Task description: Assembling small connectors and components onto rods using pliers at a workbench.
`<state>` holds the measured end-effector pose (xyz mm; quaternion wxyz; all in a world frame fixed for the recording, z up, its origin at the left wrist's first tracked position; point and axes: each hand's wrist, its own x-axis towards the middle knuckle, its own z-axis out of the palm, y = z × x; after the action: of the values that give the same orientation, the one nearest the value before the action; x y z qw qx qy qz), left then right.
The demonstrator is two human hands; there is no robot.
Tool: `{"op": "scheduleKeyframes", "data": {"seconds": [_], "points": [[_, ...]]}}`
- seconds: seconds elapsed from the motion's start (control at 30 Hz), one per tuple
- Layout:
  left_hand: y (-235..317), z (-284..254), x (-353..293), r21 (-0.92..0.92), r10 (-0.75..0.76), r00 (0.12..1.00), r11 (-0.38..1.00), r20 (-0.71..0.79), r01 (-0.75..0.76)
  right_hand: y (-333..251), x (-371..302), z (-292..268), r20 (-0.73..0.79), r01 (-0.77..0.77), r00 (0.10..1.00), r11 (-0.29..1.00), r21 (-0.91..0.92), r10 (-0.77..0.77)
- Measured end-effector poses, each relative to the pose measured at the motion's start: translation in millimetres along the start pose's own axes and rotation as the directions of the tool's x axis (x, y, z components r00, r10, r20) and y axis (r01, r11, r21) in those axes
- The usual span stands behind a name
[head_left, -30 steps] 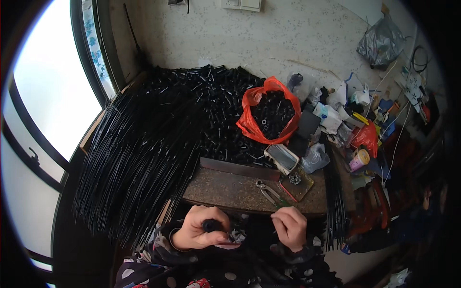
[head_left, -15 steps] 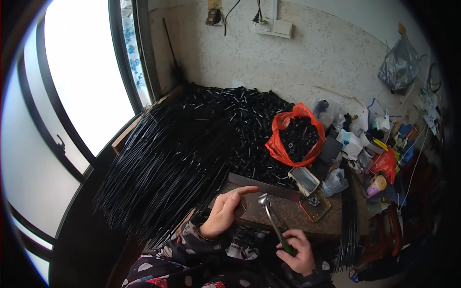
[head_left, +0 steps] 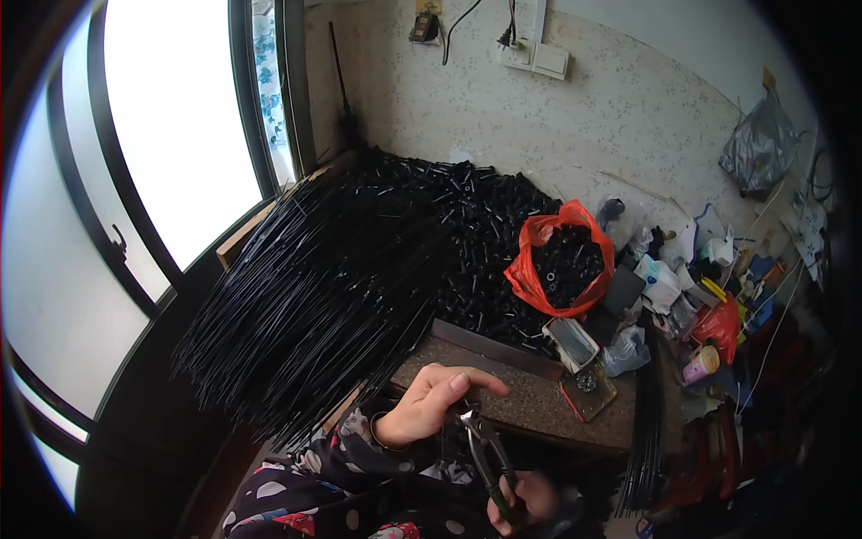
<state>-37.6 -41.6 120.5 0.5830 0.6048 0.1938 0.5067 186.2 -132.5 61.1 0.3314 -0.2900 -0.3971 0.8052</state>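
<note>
One pair of metal pincers [head_left: 479, 456], green-handled, bright-tipped.

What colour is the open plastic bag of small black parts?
The bag is orange-red, seen best in the head view.

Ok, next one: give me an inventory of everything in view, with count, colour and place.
Thin straight rods: many, black, left
Small cylindrical parts: many, black, piled behind the bench front
Open plastic bag: one, red, right of the pile, holding black parts
Speckled workbench: one, brown, centre
Long flat strip: one, grey-brown, on the bench
Metal pincers: one, silver-grey with green handles, lower centre
Round cup: one, pinkish, right
Hanging plastic bag: one, grey, upper right wall
Right-side clutter: mixed colours, too jumbled to count
Left hand: one, bare, by the pincers' head
Right hand: one, bare, blurred, around the handles
</note>
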Motion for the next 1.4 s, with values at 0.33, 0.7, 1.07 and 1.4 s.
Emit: {"op": "scheduleKeyframes", "data": {"seconds": [0.33,0.7,1.07,1.4], "points": [[-10,-6,-1,0.141,0.127,0.985,0.984,-0.119,-0.109,-48,0,24,0.214,-0.007,0.666,-0.293,-0.956,-0.715],[-16,-12,5,0.254,0.25,0.968,0.937,-0.01,-0.24,-21,28,30,-0.129,-0.01,0.68,0.167,-0.986,-0.721],[-16,-7,8,0.189,0.243,0.967,0.948,0.081,-0.255,-6,16,4,-0.08,-0.048,0.997,0.879,-0.474,0.011],[-12,-7,10,0.212,0.176,0.982,0.959,0.068,-0.186,7,13,19,-0.19,-0.133,0.981,0.82,-0.557,0.03]]}}
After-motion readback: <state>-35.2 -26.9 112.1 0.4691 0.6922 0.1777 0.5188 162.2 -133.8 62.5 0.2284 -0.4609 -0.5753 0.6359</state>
